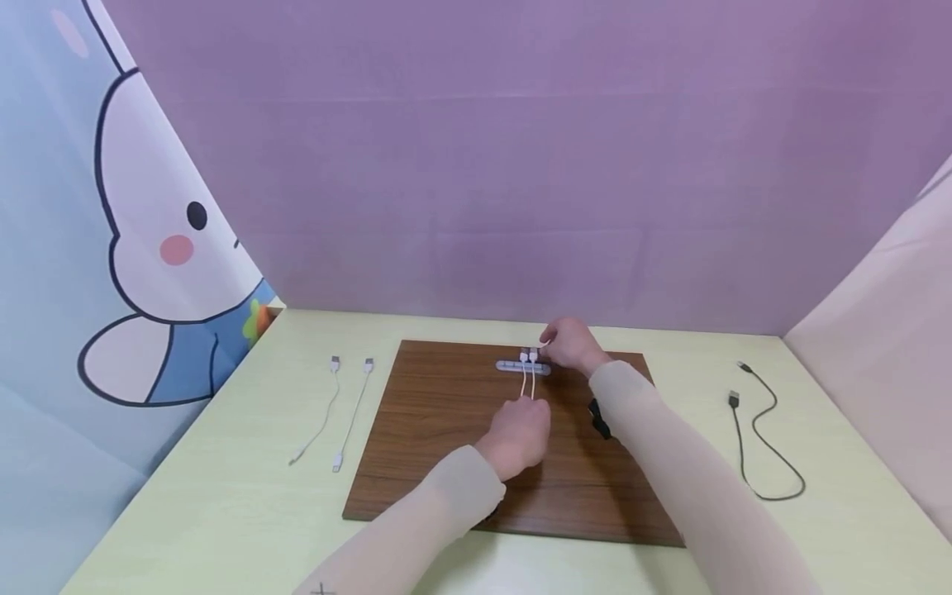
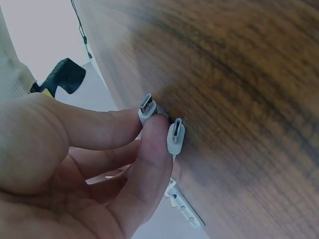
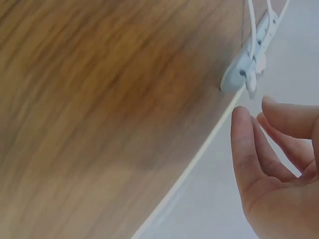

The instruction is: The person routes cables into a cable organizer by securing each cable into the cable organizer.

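Note:
In the head view, a pale cable clip lies near the far edge of the brown wooden board. Two white charging cables run through its slots side by side, their USB plugs pointing to the far edge. My left hand holds their near ends over the board. Seen from the left wrist, thumb and index finger pinch one small connector, and another connector sits against the index fingertip. My right hand is beside the clip, thumb and fingertips apart, nothing between them.
Two more white cables lie on the pale table left of the board. A black cable lies curved on the right side. A purple cloth hangs behind the table.

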Demonstrator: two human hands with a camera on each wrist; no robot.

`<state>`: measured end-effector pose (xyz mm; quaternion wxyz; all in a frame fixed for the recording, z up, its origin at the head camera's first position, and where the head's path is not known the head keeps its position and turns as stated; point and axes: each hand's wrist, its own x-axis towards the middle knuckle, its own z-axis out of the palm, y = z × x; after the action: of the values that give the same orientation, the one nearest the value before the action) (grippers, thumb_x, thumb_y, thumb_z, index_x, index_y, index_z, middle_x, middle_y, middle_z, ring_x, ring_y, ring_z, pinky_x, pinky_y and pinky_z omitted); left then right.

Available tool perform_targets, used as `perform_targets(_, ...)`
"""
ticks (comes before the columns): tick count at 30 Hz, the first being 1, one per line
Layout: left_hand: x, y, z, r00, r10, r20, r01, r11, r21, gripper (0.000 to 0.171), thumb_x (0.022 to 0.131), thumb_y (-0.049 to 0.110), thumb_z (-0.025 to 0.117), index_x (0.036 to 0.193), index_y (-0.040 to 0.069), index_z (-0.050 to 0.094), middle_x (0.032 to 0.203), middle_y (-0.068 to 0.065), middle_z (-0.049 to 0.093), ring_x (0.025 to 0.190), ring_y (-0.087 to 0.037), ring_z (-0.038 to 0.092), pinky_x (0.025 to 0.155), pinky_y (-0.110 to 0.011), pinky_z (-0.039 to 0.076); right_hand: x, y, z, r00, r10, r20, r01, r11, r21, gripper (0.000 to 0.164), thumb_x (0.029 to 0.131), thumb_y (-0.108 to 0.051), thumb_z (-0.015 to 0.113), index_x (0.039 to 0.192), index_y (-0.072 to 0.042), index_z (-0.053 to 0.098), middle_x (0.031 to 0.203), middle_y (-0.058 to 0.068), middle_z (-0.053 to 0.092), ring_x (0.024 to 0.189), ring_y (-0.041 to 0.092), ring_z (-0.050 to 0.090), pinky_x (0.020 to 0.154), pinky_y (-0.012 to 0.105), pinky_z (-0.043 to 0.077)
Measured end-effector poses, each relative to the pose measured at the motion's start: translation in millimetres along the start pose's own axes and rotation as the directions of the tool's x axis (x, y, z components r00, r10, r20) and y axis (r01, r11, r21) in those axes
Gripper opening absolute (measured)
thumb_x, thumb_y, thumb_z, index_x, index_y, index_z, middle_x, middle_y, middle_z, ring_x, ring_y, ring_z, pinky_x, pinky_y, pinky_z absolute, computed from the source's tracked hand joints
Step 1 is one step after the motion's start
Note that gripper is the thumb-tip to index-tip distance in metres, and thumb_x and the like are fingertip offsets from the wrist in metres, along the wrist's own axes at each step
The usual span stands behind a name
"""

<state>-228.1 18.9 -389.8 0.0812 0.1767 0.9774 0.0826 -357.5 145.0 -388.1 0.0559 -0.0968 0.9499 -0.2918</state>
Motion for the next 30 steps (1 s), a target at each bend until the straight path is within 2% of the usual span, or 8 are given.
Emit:
perform_targets(7, 2.3, 1.0, 1.7, 1.0, 0.012, 0.001, -0.012, 1.0, -0.002, 0.007, 0.095, 0.008, 0.069, 0.101, 0.004, 0.069, 0.091, -0.011, 0.068, 0.075, -0.02, 0.066, 0.067, -0.035, 0.058, -18, 2, -21, 1.0, -0.024, 0.006, 0.024, 0.999, 0.043, 0.029, 0.096, -0.009, 0.067, 0.12, 0.006, 0.066, 0.119, 0.021, 0.065, 0.106, 0.035, 0.062, 0.091, 0.046, 0.054)
perform_targets(17, 4.7, 0.0, 1.8, 1.0, 0.016, -0.012, -0.016, 1.0, -0.007, 0.006, 0.094, 0.006, 0.069, 0.099, 0.004, 0.069, 0.091, -0.011, 0.068, 0.071, -0.019, 0.064, 0.062, -0.034, 0.056, -43, 10, -54, 0.994, -0.114, 0.001, 0.114, 0.993, -0.038, 0.025, 0.098, -0.008, 0.063, 0.118, 0.007, 0.066, 0.115, 0.021, 0.067, 0.107, 0.036, 0.063, 0.091, 0.048, 0.053)
perform_targets(22, 3.8, 0.3, 0.9, 1.0, 0.012, -0.021, -0.012, 1.0, -0.012, 0.004, 0.093, 0.005, 0.07, 0.097, 0.004, 0.07, 0.089, -0.01, 0.068, 0.07, -0.019, 0.063, 0.061, -0.034, 0.056, -50, 16, -64, 0.989, -0.148, -0.007, 0.148, 0.986, -0.071, 0.022, 0.096, -0.007, 0.064, 0.113, 0.007, 0.068, 0.11, 0.021, 0.069, 0.104, 0.036, 0.063, 0.09, 0.05, 0.052)
perform_targets(30, 4.5, 2.6, -0.6, 1.0, -0.004, 0.003, 0.004, 1.0, -0.02, 0.007, 0.094, 0.006, 0.07, 0.1, 0.004, 0.07, 0.087, -0.009, 0.066, 0.065, -0.017, 0.059, 0.057, -0.031, 0.053, -63, 29, -74, 0.981, -0.192, -0.001, 0.19, 0.969, -0.159, 0.02, 0.094, -0.005, 0.065, 0.109, 0.008, 0.069, 0.102, 0.018, 0.069, 0.098, 0.035, 0.064, 0.087, 0.052, 0.052)
